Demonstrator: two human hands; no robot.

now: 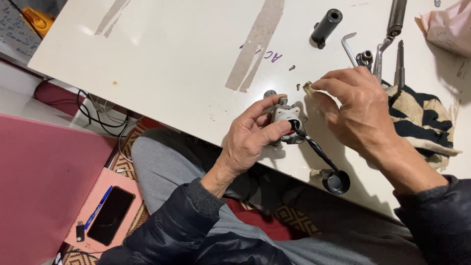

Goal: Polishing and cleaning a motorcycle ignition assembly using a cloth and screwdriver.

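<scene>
Spanning most of the view, a white table (162,54) carries 2 brownish tape-residue streaks and a scatter of tools. Below its near edge sit the person's grey trousers and dark jacket sleeves; further left, a pink surface (44,181) and a pink tray (105,208) holding a black phone (111,215) and a blue pen (98,207).

Striped black-and-cream rag (422,122) lies at the right, partly under the right wrist. A pinkish cloth (451,24) sits at the top right corner.

Left hand (250,140): closed around a small grey-and-white mechanical part (287,120), fingers over its top, thumb pressed on its front face. The part is held just above the table near the front edge, between the 2 hands. A black twisted cable (316,149) runs from its red-marked front down to a black round cap (336,181) resting on the table.

Right hand (360,110): fingertips pinched on a small scrap of cream cloth (309,88), just beside the part's upper right. Hands are near each other but not touching; whether the scrap touches the part cannot be told.

Upper table: black cylinder (326,27) lying on its side; metal hex key (349,48); chrome ratchet handle (395,19) with its head near a small socket (365,58); a slim metal rod (400,64) beside it. 2 tiny screws (292,67) lie well apart from the tools.
</scene>
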